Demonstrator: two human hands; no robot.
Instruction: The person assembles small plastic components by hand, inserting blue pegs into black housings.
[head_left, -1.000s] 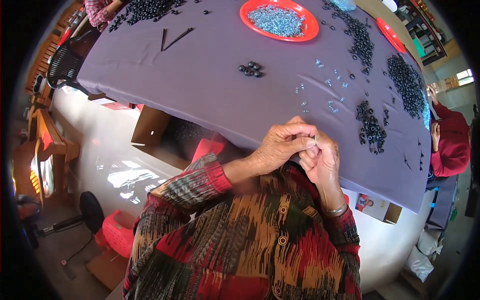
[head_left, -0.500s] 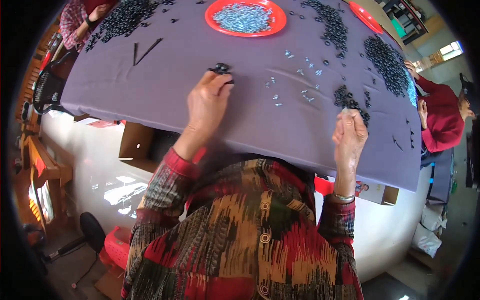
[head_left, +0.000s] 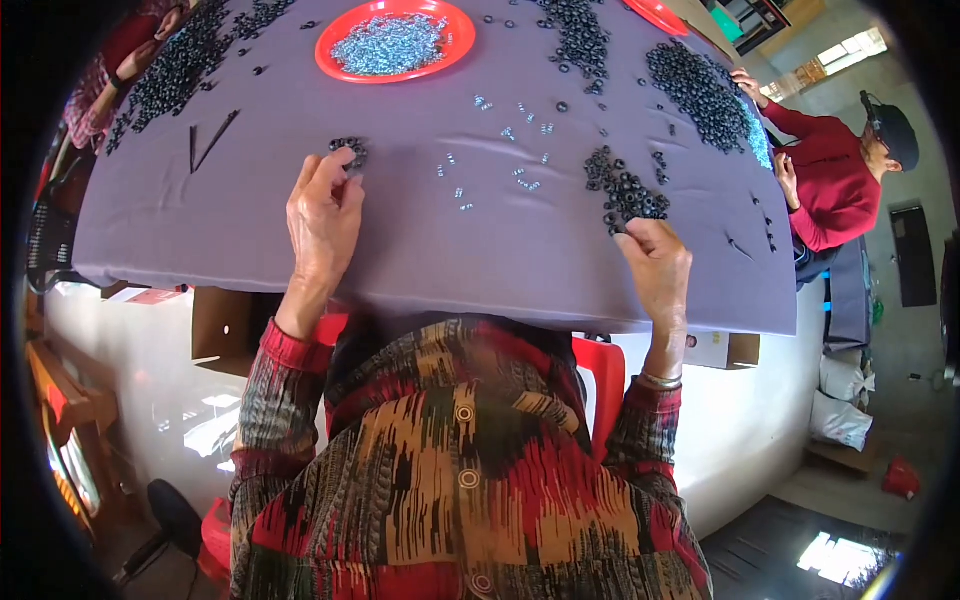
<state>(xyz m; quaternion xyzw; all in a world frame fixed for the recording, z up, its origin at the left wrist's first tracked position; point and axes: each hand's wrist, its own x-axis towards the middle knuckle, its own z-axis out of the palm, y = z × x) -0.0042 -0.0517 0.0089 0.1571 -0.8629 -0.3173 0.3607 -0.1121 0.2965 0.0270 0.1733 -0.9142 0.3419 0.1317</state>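
My left hand [head_left: 322,220] is over the table's left-middle part, fingers curled with a gap between thumb and index finger. Its fingertips are at a small cluster of black ring-shaped pieces [head_left: 357,150], partly hidden behind them. On the right, my right hand [head_left: 660,272] has thumb and fingers pressed together at the near edge of a pile of black rings [head_left: 637,200]. What sits in that pinch, if anything, is too small to make out. Between the hands lie several small shiny coiled pieces [head_left: 526,182], like little springs.
A red plate [head_left: 462,45] of shiny small pieces stands on the purple-grey tablecloth [head_left: 400,255]. Larger black piles [head_left: 700,100] lie at far right and far left. Two thin black strips [head_left: 208,145] rest at left. A person in red [head_left: 835,180] sits at right, another at far left.
The whole scene has shifted left in the picture. My left thumb and index finger have parted at the small black cluster. My right hand has turned, its fingertips now at the pile's near edge.
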